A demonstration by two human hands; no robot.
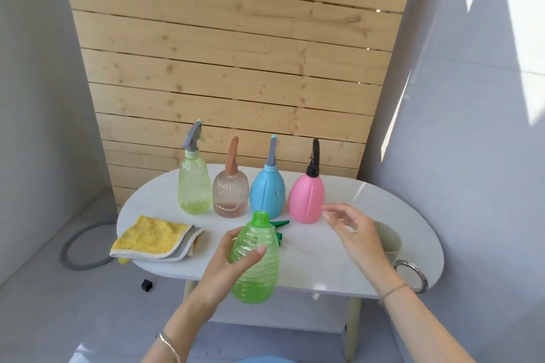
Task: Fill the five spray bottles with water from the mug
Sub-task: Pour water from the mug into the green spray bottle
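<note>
My left hand [233,256] grips a green ribbed spray bottle [257,262] with its neck uncapped, held above the table's front edge. Its green spray head [279,227] lies on the table just behind it. My right hand [351,230] hovers open, fingers spread, between the pink bottle and a beige mug [390,240] with a metal ring handle, partly hidden by my wrist. Along the back stand a yellow-green bottle [194,186], a clear ribbed pinkish bottle [231,193], a blue bottle [267,190] and a pink bottle [306,197], all with spray heads on.
A folded yellow and grey cloth [153,240] lies at the left of the white oval table [339,271]. A wooden slat wall stands behind. On the floor at left are a grey ring [69,253] and a small black object [146,285].
</note>
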